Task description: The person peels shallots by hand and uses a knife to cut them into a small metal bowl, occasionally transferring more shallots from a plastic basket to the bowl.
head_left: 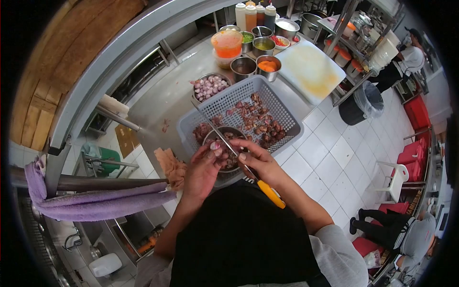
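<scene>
My left hand [202,168] pinches a pinkish shallot [216,147] between its fingertips. A long thin knife with a yellow handle [271,193] lies across my right hand [256,157], its blade pointing up and left past the shallot. Both hands are over a metal bowl [228,130] with dark shallot pieces in it. The bowl sits in a grey perforated basket [292,125], where unpeeled shallots and skins [258,117] are spread. Behind the basket's left side stands a bowl of peeled shallots [210,87].
Beyond the basket are metal containers [244,68], an orange-filled tub [227,44], squeeze bottles [251,16] and a white cutting board [311,69]. A purple towel [103,203] hangs at left. Two people [412,57] are at the right, near a black bin [361,105].
</scene>
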